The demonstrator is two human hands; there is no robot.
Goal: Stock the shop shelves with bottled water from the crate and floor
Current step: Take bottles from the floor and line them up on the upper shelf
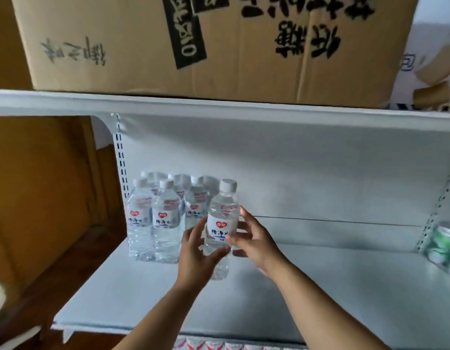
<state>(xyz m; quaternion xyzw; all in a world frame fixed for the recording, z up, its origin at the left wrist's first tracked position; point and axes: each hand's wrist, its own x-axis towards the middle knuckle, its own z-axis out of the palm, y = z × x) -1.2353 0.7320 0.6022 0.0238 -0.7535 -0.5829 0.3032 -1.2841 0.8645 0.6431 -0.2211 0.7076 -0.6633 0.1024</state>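
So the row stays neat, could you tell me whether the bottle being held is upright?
Upright, leaning slightly: the bottle has its white cap on top, base toward the shelf.

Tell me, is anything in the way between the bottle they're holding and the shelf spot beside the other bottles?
Nothing visible. The left hand and right hand grip the bottle just right of the standing bottles; the shelf there is bare.

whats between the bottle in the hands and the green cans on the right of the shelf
Apart from the right hand gripping the bottle, only bare white shelf lies between it and the green cans, as the head view shows.
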